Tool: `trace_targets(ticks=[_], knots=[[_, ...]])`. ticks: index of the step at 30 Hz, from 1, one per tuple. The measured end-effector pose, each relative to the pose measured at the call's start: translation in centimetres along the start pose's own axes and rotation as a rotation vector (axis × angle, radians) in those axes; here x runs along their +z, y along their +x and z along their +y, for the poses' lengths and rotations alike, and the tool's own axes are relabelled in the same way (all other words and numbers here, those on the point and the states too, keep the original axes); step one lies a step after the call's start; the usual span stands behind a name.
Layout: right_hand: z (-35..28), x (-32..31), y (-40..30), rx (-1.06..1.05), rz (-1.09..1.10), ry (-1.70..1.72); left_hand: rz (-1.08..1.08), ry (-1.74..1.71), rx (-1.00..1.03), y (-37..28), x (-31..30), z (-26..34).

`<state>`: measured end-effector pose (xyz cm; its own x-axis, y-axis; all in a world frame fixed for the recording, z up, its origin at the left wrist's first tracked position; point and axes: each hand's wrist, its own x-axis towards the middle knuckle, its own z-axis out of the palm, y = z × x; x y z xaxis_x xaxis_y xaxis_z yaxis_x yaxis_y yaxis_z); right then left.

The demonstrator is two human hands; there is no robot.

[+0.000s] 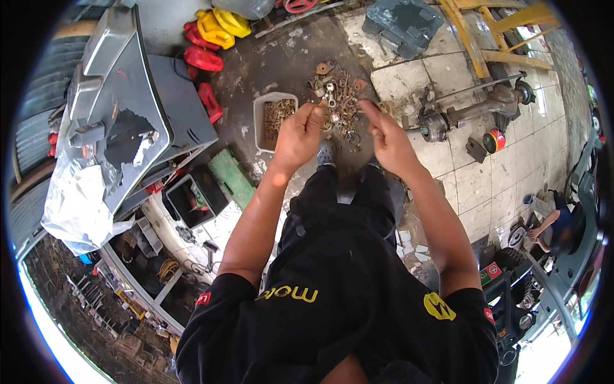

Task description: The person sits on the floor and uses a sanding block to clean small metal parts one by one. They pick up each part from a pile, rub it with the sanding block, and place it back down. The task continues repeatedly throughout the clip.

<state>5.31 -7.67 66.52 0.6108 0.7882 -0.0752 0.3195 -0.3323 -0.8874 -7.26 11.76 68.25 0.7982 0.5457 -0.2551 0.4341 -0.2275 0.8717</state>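
My left hand [298,137] is closed, thumb against fingers, and a small rusty metal part [324,103] appears pinched at its tips. My right hand [394,146] is raised at the other side, fingers curled, with a long reddish-brown shape pointing forward from it. Whether that shape is a finger or a held handle is unclear. Below and between the hands, a pile of rusty nuts, washers and rings [343,91] is spread on the dark floor. Beside my left hand stands a grey plastic bin [259,120] holding many rusty bolts [279,115].
A vehicle axle [484,110] and a small red-yellow can [494,140] lie on the tiles at right. A black case [403,26] sits ahead. At left are a grey cabinet [180,101], a green box [232,177] and a black crate [192,201]. Another person [551,221] crouches far right.
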Motion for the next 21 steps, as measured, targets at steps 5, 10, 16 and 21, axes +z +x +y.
trace_targets(ticks=[5,10,16,21], knots=[[5.8,-0.8,-0.9,0.343,0.046,0.144,0.050,0.078,-0.273,2.3,0.2,-10.2],[12.3,-0.1,0.9,0.509,0.098,0.239,0.071,0.165,-0.464,4.9,2.2,-24.4],[20.6,5.4,6.3,0.631,0.159,0.339,0.035,0.301,-0.623,7.9,4.3,-37.5],[29.0,10.8,9.1,0.486,0.118,0.288,0.004,0.403,-0.685,10.3,6.4,-49.9]])
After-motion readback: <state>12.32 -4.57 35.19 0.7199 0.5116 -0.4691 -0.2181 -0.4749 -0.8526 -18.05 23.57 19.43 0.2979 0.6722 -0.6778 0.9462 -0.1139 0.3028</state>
